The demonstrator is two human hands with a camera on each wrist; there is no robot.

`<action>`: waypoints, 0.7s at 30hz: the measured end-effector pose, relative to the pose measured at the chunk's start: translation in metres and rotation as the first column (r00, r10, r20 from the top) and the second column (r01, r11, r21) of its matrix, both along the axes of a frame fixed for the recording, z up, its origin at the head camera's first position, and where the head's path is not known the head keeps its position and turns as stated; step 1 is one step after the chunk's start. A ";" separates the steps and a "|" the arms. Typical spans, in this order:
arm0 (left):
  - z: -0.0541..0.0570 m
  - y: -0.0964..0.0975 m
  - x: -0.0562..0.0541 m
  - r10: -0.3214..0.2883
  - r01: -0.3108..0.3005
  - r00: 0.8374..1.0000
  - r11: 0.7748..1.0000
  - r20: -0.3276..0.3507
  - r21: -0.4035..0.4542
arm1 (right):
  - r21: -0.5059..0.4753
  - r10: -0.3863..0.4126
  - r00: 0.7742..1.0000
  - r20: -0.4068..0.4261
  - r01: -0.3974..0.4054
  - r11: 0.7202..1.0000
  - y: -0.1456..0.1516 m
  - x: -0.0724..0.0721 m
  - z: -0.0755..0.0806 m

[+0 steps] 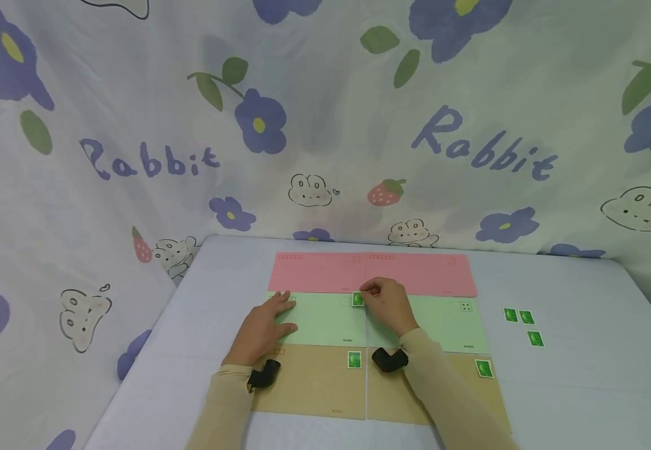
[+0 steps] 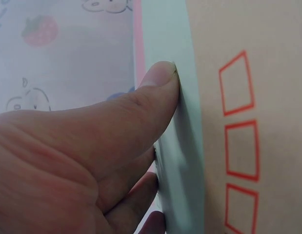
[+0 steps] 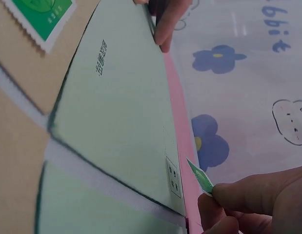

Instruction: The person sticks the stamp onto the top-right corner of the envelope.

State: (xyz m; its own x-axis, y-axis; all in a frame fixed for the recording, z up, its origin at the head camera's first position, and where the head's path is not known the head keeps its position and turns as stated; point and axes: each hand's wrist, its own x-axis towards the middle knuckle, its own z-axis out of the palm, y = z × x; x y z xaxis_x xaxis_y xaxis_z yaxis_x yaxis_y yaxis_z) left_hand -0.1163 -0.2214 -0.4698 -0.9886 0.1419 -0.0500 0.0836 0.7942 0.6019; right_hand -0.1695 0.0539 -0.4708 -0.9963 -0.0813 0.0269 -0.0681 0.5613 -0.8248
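stamp: small green stamp point(image 1: 357, 299) pinched at its edge by the right hand point(image 1: 388, 306), held over the top right corner of the left green envelope point(image 1: 319, 319); right wrist view shows it tilted up off the paper, not yet flat
right hand: thumb and fingertips point(image 3: 229, 195) pinched together on the stamp's near edge, other fingers curled
left hand: left hand point(image 1: 263, 325) spread flat, palm down on the left end of the same green envelope, thumb point(image 2: 158, 83) pressing along its edge
handling, stamp: looks very light, thin, floppy paper; likely easy to crease or drop; best held by an edge or corner between fingertips, as now
handling, envelope: light flat paper, probably slides on the cloth point(image 1: 573, 375) unless pressed down
stamp axis: short rectangle, long axis seems to run away from the person; face direction hard to tell
envelope axis: long axis runs left to right across both hands, printed squares point(image 2: 238, 117) at the left-hand end
near the hands: pink envelopes point(image 1: 370, 272) beyond the fingers, tan envelopes point(image 1: 314, 381) under the wrists with stamps already on
spare stamps: three loose stamps point(image 1: 524, 322) well to the right of the right hand
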 end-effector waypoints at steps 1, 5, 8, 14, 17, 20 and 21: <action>0.000 0.000 0.000 0.001 -0.001 1.000 1.000 -0.001 -0.001 | 0.001 0.002 1.000 0.001 -0.002 1.000 0.000 0.000 0.000; -0.001 0.000 0.001 0.002 -0.002 1.000 1.000 -0.002 -0.004 | 0.011 0.011 1.000 0.003 -0.011 1.000 -0.001 0.000 -0.001; -0.001 0.001 0.002 0.004 -0.004 1.000 1.000 -0.002 -0.007 | 0.014 0.013 1.000 0.004 -0.013 1.000 -0.002 0.000 -0.003; -0.002 0.001 0.003 -0.001 0.001 1.000 1.000 -0.009 -0.009 | 0.025 0.025 1.000 -0.012 -0.024 0.999 -0.002 0.000 -0.006; -0.003 0.001 0.003 -0.002 0.002 1.000 1.000 -0.013 -0.012 | 0.033 0.023 1.000 -0.015 -0.023 0.999 -0.003 0.001 -0.008; -0.003 0.001 0.004 -0.001 0.001 1.000 1.000 -0.016 -0.014 | 0.038 0.017 1.000 -0.014 -0.016 0.999 -0.003 0.000 -0.010; -0.003 0.001 0.004 0.000 0.000 1.000 1.000 -0.017 -0.016 | 0.040 0.017 1.000 -0.015 -0.016 0.999 -0.004 0.000 -0.010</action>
State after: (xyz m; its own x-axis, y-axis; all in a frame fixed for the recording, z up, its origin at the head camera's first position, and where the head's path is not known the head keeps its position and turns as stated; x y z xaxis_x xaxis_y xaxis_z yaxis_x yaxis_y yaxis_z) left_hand -0.1124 -0.2202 -0.4727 -0.9893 0.1414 -0.0357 0.0937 0.8036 0.5877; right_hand -0.1691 0.0504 -0.4811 -0.9943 -0.0990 0.0385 -0.0899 0.5925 -0.8005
